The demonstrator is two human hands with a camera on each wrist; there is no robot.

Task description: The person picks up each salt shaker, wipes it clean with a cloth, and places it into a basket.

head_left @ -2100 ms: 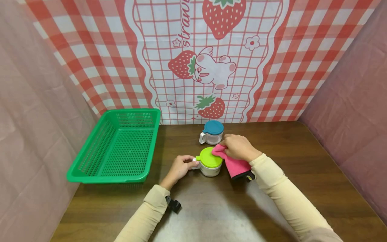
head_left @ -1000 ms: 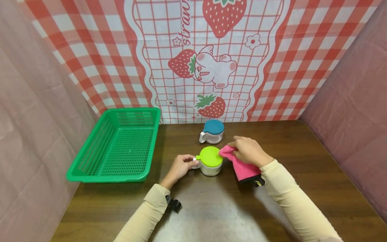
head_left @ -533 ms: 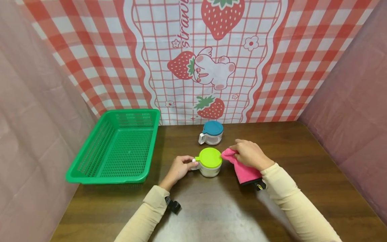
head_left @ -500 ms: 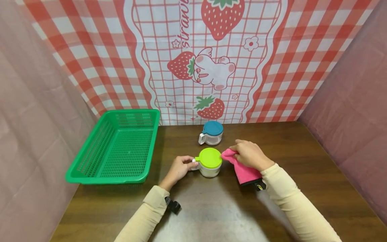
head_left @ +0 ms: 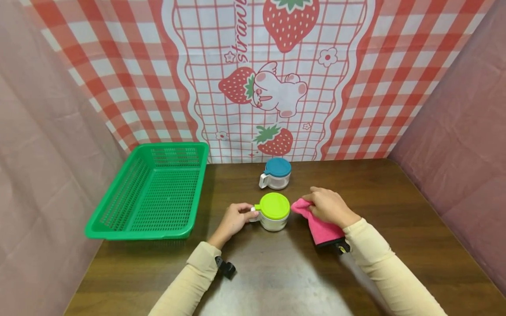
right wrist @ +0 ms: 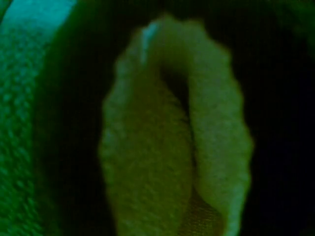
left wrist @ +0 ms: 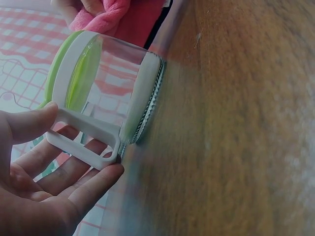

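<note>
A clear seasoning jar (head_left: 274, 221) with a lime-green lid (left wrist: 81, 73) stands upright on the table. By its white handle (left wrist: 86, 140), my left hand (head_left: 234, 221) grips it, thumb on top and fingers beneath. Just right of the jar, my right hand (head_left: 329, 205) pinches a bunched pink cloth (head_left: 322, 228); a small gap shows between cloth and lid in the head view. The right wrist view is dark and discoloured, and no hand can be made out in it.
Behind the lime-lidded jar stands a similar jar with a blue lid (head_left: 278, 167), its handle towards the left. A green perforated basket (head_left: 199, 193) sits on the left of the wooden table (head_left: 253, 281). A checked strawberry-print curtain (head_left: 272, 87) hangs at the back.
Over the last two seconds my right hand has drawn the pink cloth off the lime lid, rightwards and slightly nearer me. My left hand and both jars stay where they were.
</note>
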